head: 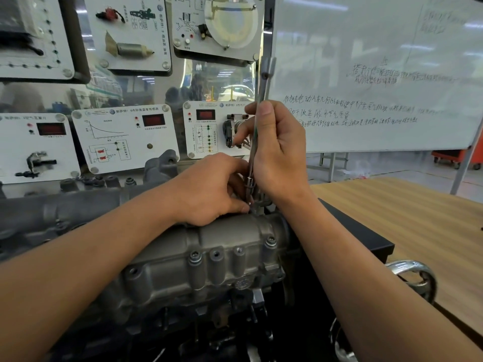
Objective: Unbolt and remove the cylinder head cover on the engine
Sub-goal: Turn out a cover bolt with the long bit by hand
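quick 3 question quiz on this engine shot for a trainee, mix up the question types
1. True or false: the right hand grips the long wrench upright.
2. What is the left hand doing? A) resting on the wooden table B) holding the wrench's lower end at the cylinder head cover C) turning the handwheel
3. Fill in: the wrench meets the cover at its ____ edge (near/far).

Key: 1 true; 2 B; 3 far.
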A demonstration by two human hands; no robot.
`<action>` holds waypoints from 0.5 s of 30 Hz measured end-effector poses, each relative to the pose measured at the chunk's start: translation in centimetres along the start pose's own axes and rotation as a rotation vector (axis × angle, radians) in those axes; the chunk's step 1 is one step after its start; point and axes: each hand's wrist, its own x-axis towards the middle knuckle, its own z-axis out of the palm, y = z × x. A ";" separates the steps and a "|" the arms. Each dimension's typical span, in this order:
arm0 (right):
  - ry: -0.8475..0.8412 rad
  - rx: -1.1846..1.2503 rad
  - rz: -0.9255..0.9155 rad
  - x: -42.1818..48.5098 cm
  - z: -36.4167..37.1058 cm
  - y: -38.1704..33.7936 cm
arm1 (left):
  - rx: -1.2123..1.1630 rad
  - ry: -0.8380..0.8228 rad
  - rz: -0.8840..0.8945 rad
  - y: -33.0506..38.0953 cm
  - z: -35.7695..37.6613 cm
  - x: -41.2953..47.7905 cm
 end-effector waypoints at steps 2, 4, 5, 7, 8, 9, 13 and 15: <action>0.032 0.010 0.002 0.1 -0.1 0.1 | -0.014 0.013 -0.011 -0.1 0.1 0.0; 0.038 0.006 0.003 0.1 -0.1 0.2 | -0.013 0.014 -0.015 -0.1 0.2 0.0; 0.036 0.000 -0.006 0.1 0.0 0.2 | -0.010 0.011 -0.012 0.0 0.2 0.1; 0.061 -0.007 -0.036 0.1 0.1 0.0 | -0.004 0.005 -0.006 -0.1 0.3 0.3; 0.096 -0.003 -0.048 0.1 0.1 -0.1 | -0.004 0.002 -0.009 -0.2 0.3 0.3; 0.143 0.011 -0.052 0.2 0.1 -0.3 | -0.006 0.000 -0.017 -0.3 0.4 0.4; 0.297 0.077 -0.023 0.7 0.3 -1.1 | -0.045 -0.020 -0.042 -0.7 0.2 0.5; 0.222 0.067 -0.029 0.6 0.9 -1.7 | -0.149 0.004 -0.042 -1.1 -1.0 -0.1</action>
